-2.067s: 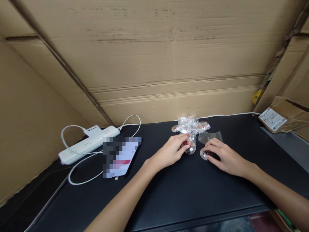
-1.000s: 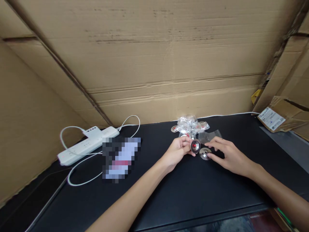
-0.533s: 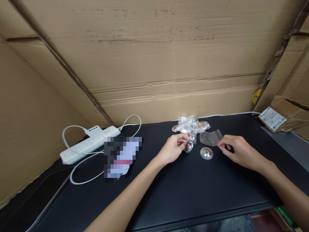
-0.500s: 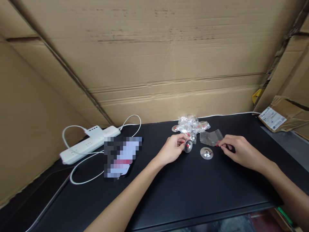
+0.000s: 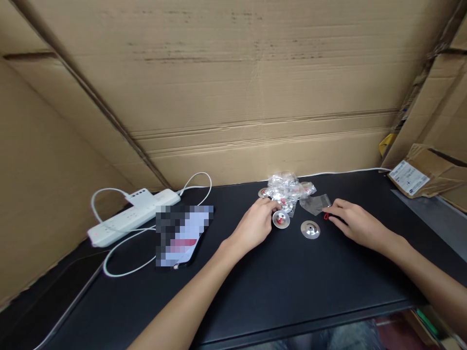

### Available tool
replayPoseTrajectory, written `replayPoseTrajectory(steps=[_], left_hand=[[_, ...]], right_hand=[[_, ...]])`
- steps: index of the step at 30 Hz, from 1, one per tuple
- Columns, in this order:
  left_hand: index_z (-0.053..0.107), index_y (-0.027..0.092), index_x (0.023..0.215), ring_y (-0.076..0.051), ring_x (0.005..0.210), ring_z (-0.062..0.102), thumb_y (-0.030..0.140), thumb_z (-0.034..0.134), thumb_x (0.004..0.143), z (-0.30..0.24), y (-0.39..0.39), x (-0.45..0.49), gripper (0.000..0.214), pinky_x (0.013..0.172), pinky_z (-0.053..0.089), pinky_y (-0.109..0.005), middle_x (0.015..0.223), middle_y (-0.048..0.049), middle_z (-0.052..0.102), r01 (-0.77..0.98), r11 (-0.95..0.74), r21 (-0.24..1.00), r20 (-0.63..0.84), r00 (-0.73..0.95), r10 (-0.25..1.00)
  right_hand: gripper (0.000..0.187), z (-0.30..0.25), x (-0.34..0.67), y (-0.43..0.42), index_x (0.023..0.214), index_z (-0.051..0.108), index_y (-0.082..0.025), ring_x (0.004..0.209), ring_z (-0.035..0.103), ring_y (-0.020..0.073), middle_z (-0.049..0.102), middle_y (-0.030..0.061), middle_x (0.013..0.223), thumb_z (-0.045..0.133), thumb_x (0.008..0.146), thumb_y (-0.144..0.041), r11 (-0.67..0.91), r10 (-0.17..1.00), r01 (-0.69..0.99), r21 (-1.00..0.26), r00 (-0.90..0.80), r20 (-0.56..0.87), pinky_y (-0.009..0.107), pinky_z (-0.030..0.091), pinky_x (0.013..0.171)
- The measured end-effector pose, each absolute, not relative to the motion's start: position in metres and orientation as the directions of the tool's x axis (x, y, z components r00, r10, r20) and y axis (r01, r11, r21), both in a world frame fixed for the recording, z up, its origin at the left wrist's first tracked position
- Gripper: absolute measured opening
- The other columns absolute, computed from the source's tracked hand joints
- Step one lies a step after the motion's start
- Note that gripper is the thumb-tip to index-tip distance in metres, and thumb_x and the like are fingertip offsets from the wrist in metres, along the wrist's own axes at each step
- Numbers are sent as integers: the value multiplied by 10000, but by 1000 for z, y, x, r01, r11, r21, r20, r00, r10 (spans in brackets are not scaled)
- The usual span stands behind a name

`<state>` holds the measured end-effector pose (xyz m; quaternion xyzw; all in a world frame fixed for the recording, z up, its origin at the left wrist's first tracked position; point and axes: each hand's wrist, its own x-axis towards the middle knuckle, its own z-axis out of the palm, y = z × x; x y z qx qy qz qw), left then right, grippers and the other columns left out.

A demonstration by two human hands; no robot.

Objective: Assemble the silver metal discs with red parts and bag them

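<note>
My left hand (image 5: 257,219) is beside a small shiny metal cymbal (image 5: 276,222) with a red cord loop at its centre. The cymbal lies on the black table, and the hand's fingers are parted, reaching toward the plastic-wrapped pile. My right hand (image 5: 355,222) has thumb and forefinger apart around a small red cord loop (image 5: 326,216). Its forefinger is close to a flat clear plastic bag (image 5: 314,204); whether they touch is unclear. Between the hands rests another metal cymbal (image 5: 310,229), showing a bare centre hole.
Behind the hands is a pile of clear plastic bags (image 5: 282,184) with cymbals and red cords. To the left are a white power strip (image 5: 120,226), looped white cables and a blurred phone (image 5: 188,238). Cardboard walls (image 5: 255,97) enclose the table; a torn carton (image 5: 430,170) stands right.
My left hand has set its cymbal down on the table and shifted slightly left. My right fingers have parted from the red cord, which now shows as a loop.
</note>
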<state>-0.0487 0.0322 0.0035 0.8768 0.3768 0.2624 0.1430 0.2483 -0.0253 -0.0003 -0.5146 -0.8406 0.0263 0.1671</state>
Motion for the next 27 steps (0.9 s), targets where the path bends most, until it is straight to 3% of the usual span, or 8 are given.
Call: replayPoseTrajectory(steps=[3,7,10,14,18,22,27], left_hand=[[663,167,1015,-237,941,545,55,394,919,8,26,-46,307,832,473,-377,987,-94,630,620,-697,361,412,564,716],[644,156,1059,-251,993,519,82,396,938,16,13,-37,285,908,457,-422,1022,-102,614,602,-747,280,497,575,650],[648,162,1041,-256,1005,526,103,408,947,21,2,-29,264,911,456,-426,1020,-103,617,532,-787,312,530,590,609],[636,180,1127,-242,1010,562,203,467,975,24,-13,-17,228,912,466,-404,1050,-92,635,409,-796,447,518,607,603],[620,191,1169,-231,948,597,327,549,964,22,-21,-9,257,868,486,-381,1010,-81,658,346,-774,530,447,662,602],[642,177,1053,-220,897,605,268,416,1018,15,-18,-9,246,848,481,-376,942,-86,663,383,-785,487,448,662,601],[644,158,926,-209,787,570,240,365,1025,12,-13,-11,307,747,463,-350,830,-88,625,422,-797,431,435,677,594]], right_hand=[[230,4,247,-22,925,664,-196,768,610,202,581,71,881,439,970,-181,462,882,860,-215,-421,211,347,509,717],[177,9,248,-25,821,572,-195,836,577,208,565,75,910,463,960,-187,476,875,846,-241,-427,230,341,478,742],[133,16,246,-33,856,543,-204,744,554,177,583,46,846,465,964,-206,478,878,796,-372,-419,231,309,459,683],[144,30,232,-43,870,553,-211,570,480,127,563,-17,672,487,977,-282,409,896,671,-619,-425,132,248,401,531],[181,38,211,-41,893,611,-195,665,592,137,652,20,775,543,956,-350,366,893,490,-791,-423,151,259,495,617],[217,30,197,-32,887,617,-173,647,623,132,647,16,733,608,920,-388,239,911,308,-921,-400,103,268,534,626],[235,19,192,-29,896,621,-158,546,584,105,628,0,677,636,900,-393,173,931,213,-962,-355,89,252,524,548]])
